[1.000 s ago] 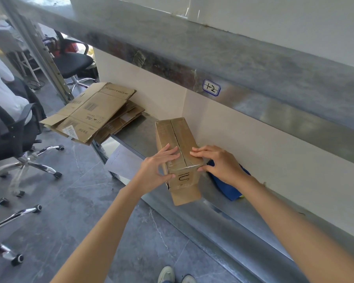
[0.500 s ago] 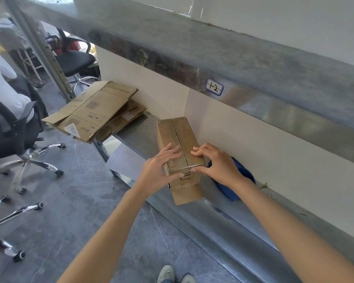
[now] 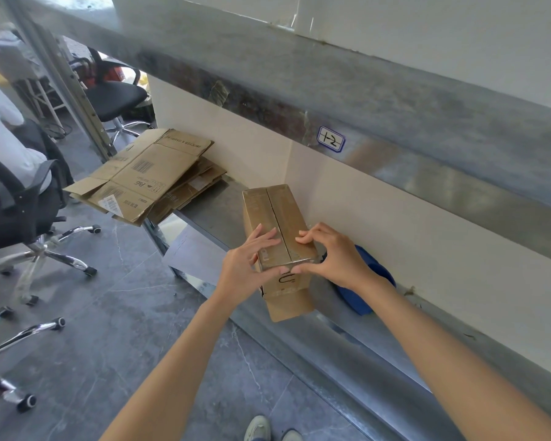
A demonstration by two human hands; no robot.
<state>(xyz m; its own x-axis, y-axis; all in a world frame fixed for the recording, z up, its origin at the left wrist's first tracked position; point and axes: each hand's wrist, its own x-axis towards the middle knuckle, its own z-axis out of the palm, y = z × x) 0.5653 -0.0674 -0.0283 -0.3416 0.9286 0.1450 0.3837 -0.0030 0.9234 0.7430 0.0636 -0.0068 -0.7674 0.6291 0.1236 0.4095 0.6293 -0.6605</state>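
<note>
Seen from the head camera, a person is standing at a brushed grey metal shelf (image 3: 217,208) and working on a long, narrow cardboard box (image 3: 277,211), which is resting on the shelf's near edge, close to the cream wall panel, with its near end jutting out over the floor. The box's top is showing two smooth brown flaps meeting in a straight centre seam with a glossy sheen, while a loose flap (image 3: 291,302) is hanging down from the near end below a black marker scrawl. The left hand (image 3: 245,265) is gripping the near left corner, fingers lying across the top and thumb pressing the end face; the right hand (image 3: 337,259) is pinching the near right corner, fingertips bent onto the top beside the seam. A rounded blue object (image 3: 374,281) is lying just right of the box, partly hidden by the right wrist. Farther left, flattened corrugated cartons (image 3: 147,176) with printed barcodes are overhanging the shelf end. A black swivel chair (image 3: 23,214) on chrome legs is standing at left on the veined grey floor tiles.
</note>
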